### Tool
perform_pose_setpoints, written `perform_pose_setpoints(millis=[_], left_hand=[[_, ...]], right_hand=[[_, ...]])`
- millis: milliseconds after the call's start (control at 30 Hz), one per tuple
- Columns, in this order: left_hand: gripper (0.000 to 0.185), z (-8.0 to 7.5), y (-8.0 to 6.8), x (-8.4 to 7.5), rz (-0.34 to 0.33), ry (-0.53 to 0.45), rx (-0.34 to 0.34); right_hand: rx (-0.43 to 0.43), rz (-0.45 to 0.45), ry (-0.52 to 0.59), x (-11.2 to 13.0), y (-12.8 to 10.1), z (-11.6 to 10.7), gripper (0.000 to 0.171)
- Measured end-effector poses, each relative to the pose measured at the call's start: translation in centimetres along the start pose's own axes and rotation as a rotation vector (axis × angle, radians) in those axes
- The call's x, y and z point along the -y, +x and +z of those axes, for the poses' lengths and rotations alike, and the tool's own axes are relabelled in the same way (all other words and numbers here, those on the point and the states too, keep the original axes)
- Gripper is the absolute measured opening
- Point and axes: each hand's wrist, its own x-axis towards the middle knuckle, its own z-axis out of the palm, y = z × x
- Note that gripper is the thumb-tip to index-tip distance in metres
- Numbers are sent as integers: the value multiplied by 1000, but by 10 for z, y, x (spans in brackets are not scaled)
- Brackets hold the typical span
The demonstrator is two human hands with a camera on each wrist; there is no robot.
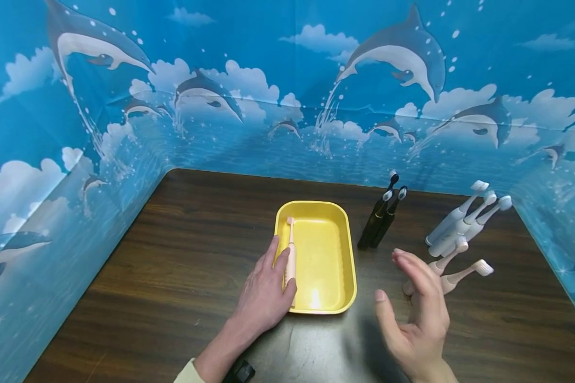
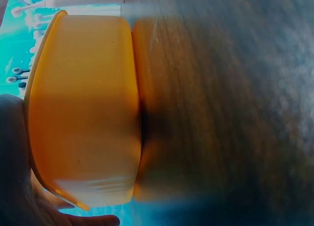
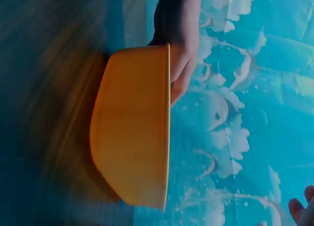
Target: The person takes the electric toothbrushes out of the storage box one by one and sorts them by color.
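A yellow tray [image 1: 352, 276] sits on the dark wooden table. Along its left inner side lies a pink electric toothbrush [image 1: 291, 260], brush head pointing away. My left hand [image 1: 265, 290] rests over the tray's left rim, its thumb and a finger touching the toothbrush handle; another finger lies along the rim's outside. The left wrist view shows the tray's outer wall [image 2: 83, 108] beside the hand. My right hand [image 1: 419, 314] hovers right of the tray, thumb and fingers apart, holding nothing. It partly hides two pink toothbrushes [image 1: 452, 279]. Its fingertips [image 3: 304, 206] show in the right wrist view.
Three black electric toothbrushes [image 1: 380, 221] stand upright behind the tray on the right. Three white ones [image 1: 452, 229] stand farther right, near the back corner. A blue dolphin-print sheet [image 1: 268, 133] encloses the table's back and sides.
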Motion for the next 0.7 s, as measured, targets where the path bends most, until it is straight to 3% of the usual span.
perform_pose_setpoints(millis=[100,200,433,533,700], left_hand=[[60,0,-1,0,-2,2,5],[60,1,-2,0,-5,4,8],[59,1,-2,1,5,22,-3],[58,1,-2,1,15,26,-14],[58,0,-2,0,27,28,-27]], right_hand=[[110,24,-19,-7,3,10,50],[251,126,-6,-14,4,22,51],[678,675,49,-33,1,58,77],[778,820,52,-43,-3,72,77],[873,912,37,-51,-10,84,73]])
